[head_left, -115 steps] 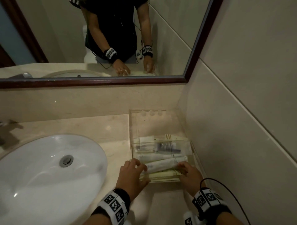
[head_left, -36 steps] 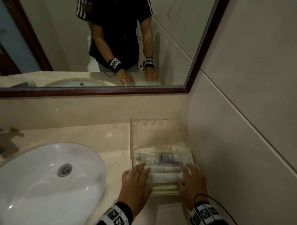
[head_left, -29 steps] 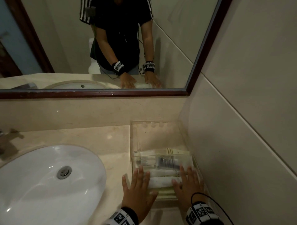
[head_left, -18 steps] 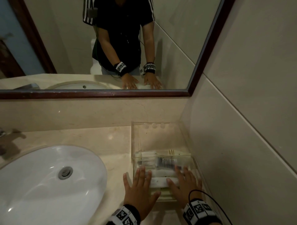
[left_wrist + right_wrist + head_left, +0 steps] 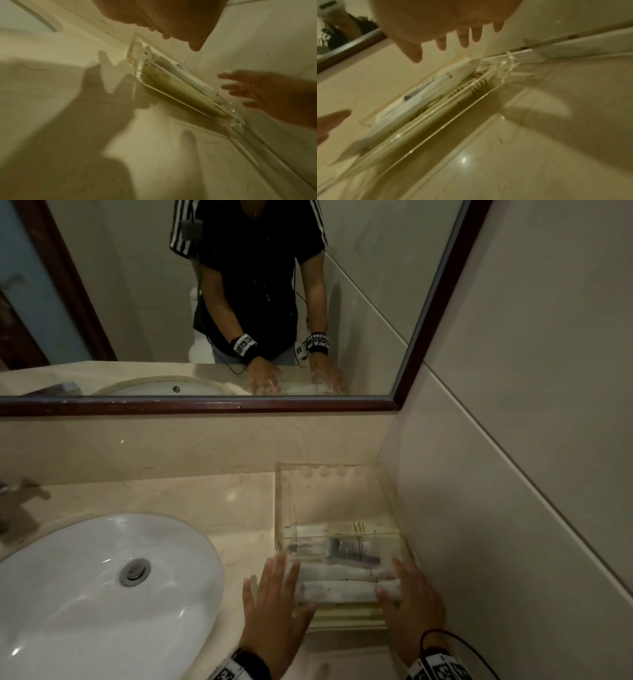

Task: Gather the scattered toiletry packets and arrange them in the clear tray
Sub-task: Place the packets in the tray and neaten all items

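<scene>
- A beige marble countertop (image 5: 178, 501) meets a tiled wall (image 5: 513, 405) at its right edge.
- A white sink (image 5: 85, 594) is set in its left part, beneath a dark-framed mirror (image 5: 205, 302).
- The clear tray (image 5: 284, 501) sits in the back right corner, toiletry packets (image 5: 342, 583) stacked at its near end.
- The left hand (image 5: 277, 611) and right hand (image 5: 411, 607), fingers straight and spread, hover at the tray's near corners, holding nothing.

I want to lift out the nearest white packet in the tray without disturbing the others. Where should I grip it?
Probably by its two ends, from above. The white packet lies flat, crosswise in the clear tray, beside another packet, so its long sides are hemmed in. The left hand and right hand are already near each end.
</scene>
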